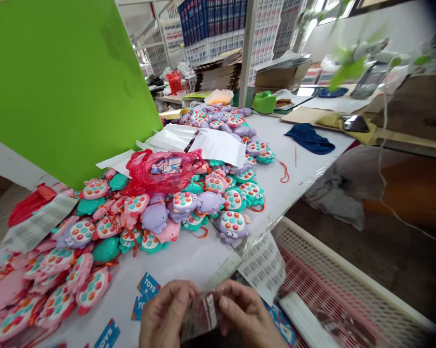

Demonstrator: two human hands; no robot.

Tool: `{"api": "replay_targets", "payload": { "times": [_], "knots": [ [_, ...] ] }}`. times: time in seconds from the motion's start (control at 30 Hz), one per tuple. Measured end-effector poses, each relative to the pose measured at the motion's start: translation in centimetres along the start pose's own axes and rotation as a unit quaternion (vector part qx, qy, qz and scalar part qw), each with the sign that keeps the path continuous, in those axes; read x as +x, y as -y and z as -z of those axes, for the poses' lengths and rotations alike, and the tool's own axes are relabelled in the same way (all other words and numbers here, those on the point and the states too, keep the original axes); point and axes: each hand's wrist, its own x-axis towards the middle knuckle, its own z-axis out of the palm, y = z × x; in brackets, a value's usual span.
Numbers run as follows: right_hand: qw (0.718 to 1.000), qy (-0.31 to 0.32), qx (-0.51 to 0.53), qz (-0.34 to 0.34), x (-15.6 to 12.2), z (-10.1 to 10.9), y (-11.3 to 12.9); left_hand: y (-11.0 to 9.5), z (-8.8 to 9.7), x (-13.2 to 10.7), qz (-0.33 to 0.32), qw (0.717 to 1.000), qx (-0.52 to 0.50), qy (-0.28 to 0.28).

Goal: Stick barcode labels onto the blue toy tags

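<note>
A small clear plastic bag (199,316) is stretched between my two hands at the near edge of the table. My left hand (167,311) pinches one side of it, and my right hand (245,314) pinches the other. A whitish strip shows on the plastic; its print is too small to read. Blue cards marked TOYS (148,286) lie just left of my left hand. Beyond my hands spreads a heap of pink, purple and teal animal-shaped toys with coloured buttons, the nearest a purple toy (233,226).
A red plastic bag (160,183) holding small cards sits on the heap beside white paper sheets (219,146). A green panel (69,87) stands at the left. Below the table's right edge is a plastic crate (333,275). A blue cloth (308,138) and green tape dispenser (264,102) lie farther back.
</note>
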Motion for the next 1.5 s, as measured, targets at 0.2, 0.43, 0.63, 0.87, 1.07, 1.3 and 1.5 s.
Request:
{"api": "replay_targets", "payload": {
  "times": [0.2, 0.43, 0.63, 0.87, 1.07, 1.3, 1.5],
  "knots": [
    [0.991, 0.060, -0.119, -0.017, -0.5, 0.7, 2.2, -1.5, 2.8, 0.7, 0.048, 0.947, 0.289, 0.132],
    [0.986, 0.106, -0.124, -0.034, -0.7, 0.8, 2.9, -2.1, 3.3, 0.9, 0.122, 0.905, 0.363, 0.183],
    [0.983, 0.123, -0.127, -0.039, -0.7, 1.2, 2.4, -2.8, 2.9, 0.8, 0.142, 0.876, 0.423, 0.183],
    [0.977, 0.133, -0.154, -0.064, -0.7, 1.3, 1.8, -2.7, 1.8, 0.1, 0.058, 0.837, 0.490, 0.235],
    [0.913, -0.011, -0.402, 0.073, -1.0, 1.0, 1.1, -1.2, 1.2, -0.2, 0.009, 0.831, 0.523, 0.190],
    [0.816, 0.049, -0.563, 0.123, -2.0, -1.4, 1.6, 0.7, 1.0, -0.6, 0.040, 0.874, 0.461, 0.148],
    [0.811, 0.051, -0.578, 0.070, -1.6, -1.5, 1.0, 1.7, 1.0, -0.9, 0.029, 0.887, 0.438, 0.140]
  ]
}}
